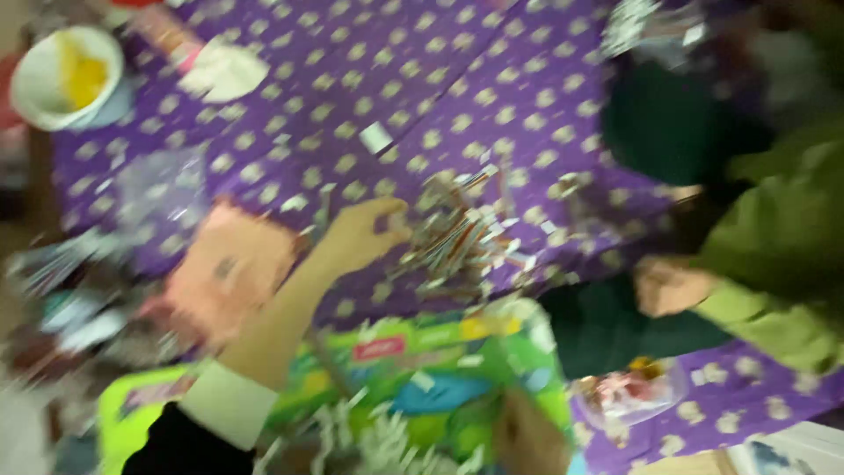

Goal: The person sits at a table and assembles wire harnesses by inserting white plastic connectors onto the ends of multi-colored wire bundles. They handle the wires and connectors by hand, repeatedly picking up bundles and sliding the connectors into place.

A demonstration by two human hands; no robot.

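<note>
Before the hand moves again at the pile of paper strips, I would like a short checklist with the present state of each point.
1. Reaching hand is at the pile of paper strips: ok, its fingers meet the pile's edge.
2. Grip on the strips: cannot tell, the picture is blurred.
3. The person's other hand: cannot tell, not in view.
4. Another person's hand, in a green sleeve, stays apart from the pile: ok.
5. Green box lies below the reaching arm, close to it: not ok for a free pull back.
6. White bowl stands far away at the table corner: ok.
</note>
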